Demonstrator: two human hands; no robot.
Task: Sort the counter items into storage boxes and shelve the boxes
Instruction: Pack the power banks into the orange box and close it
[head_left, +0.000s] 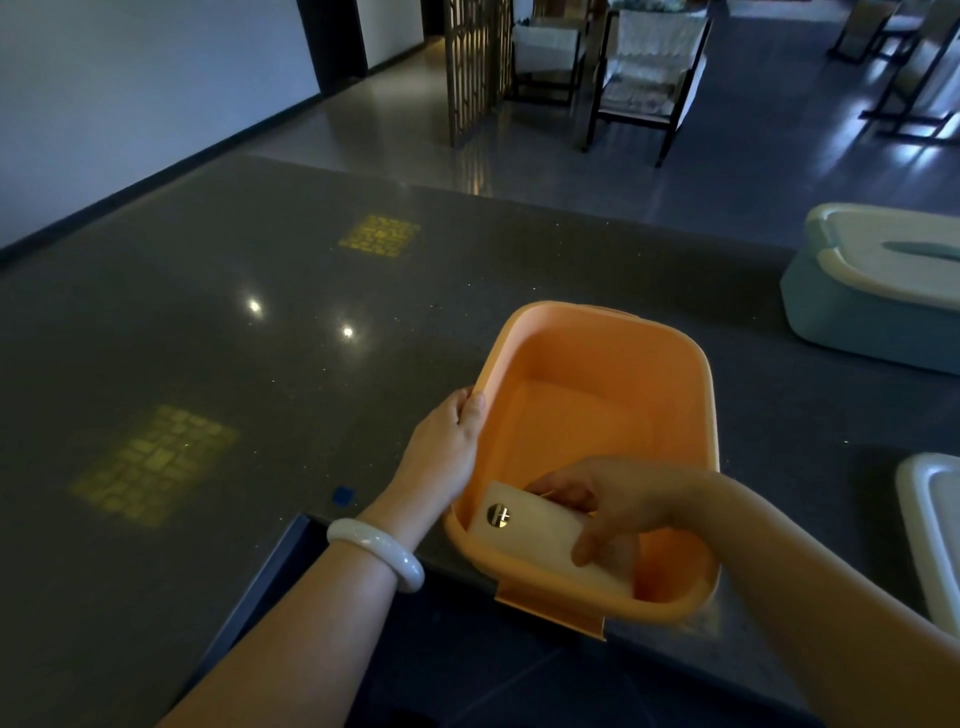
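Note:
An open orange storage box (597, 358) stands on the dark counter (208, 322) near its front edge. My left hand (447, 441) grips the box's left rim, thumb over the edge. My right hand (618, 499) holds a white rectangular item with a round metal disc (524, 525), tilted inside the box at its near end. The rest of the box's inside shows nothing else in it.
A pale blue lidded storage box (857, 312) stands at the counter's right, and a white lid or box (935, 530) sits at the right edge. A small blue mark (343, 494) lies near the counter's front. Chairs and a wooden screen stand on the floor beyond.

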